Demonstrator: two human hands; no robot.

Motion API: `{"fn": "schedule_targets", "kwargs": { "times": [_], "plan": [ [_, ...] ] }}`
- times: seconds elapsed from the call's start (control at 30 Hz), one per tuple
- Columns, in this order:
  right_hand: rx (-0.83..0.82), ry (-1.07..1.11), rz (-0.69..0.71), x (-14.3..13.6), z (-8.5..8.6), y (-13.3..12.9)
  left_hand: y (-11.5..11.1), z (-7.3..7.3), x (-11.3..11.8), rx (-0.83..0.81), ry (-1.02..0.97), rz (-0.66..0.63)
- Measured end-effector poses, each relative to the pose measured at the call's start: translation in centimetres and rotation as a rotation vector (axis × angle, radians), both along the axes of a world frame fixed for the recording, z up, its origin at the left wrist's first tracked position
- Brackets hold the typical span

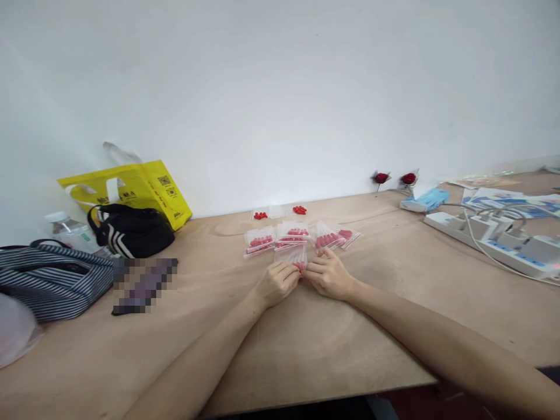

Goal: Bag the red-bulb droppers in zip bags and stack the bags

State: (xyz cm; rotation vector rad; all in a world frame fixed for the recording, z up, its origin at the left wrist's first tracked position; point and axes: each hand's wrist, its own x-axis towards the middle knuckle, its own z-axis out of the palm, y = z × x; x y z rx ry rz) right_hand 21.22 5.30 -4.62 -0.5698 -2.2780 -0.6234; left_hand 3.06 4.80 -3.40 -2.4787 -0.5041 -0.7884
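Note:
My left hand (278, 284) and my right hand (327, 275) meet at the near end of a small clear bag (290, 253) with red pieces in it. Fingers of both hands are pinched on this end, which they partly cover. Just beyond lie several clear bags of red pieces: some at the left (261, 240), some in the middle (297, 232), some at the right (328, 238). Near the wall are two small groups of red pieces, one at the left (261, 216) and one at the right (300, 210), with clear plastic around them.
At the left stand a yellow bag (140, 189), a black pouch (140, 230), a bottle (72, 230) and a striped bag (65, 280). At the right are a power strip (503, 248) with cables, a blue packet (424, 200), papers (499, 198) and two dark red flowers (408, 178).

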Motion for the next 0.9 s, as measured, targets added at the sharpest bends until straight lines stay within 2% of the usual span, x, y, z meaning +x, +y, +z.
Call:
{"fn": "schedule_targets", "kwargs": {
  "times": [0.13, 0.47, 0.6, 0.67, 0.73, 0.8, 0.9],
  "plan": [
    [-0.008, 0.035, 0.006, 0.6, 0.0, 0.0, 0.1, 0.1, -0.5, 0.055, 0.026, 0.025],
    [-0.032, 0.038, -0.029, 1.7, 0.1, 0.1, -0.1, 0.7, -3.4, 0.069, 0.040, 0.054],
    [-0.060, 0.046, -0.048, 1.8, 0.1, 0.1, -0.2, 0.7, -3.7, 0.000, 0.030, 0.100],
    [-0.081, 0.046, -0.056, 1.8, -0.1, 0.2, -0.4, 0.6, -3.8, -0.117, 0.009, 0.114],
    [-0.103, 0.044, -0.052, 1.9, -0.2, 0.3, -0.6, 0.7, -3.9, -0.332, -0.066, 0.126],
    [-0.122, 0.047, -0.041, 1.9, -0.3, 0.2, -0.7, 0.8, -4.1, -0.627, -0.239, 0.172],
    [-0.143, 0.055, -0.009, 1.5, -0.4, -0.1, -0.6, 1.0, -4.0, -1.113, -0.625, 0.281]
  ]
}}
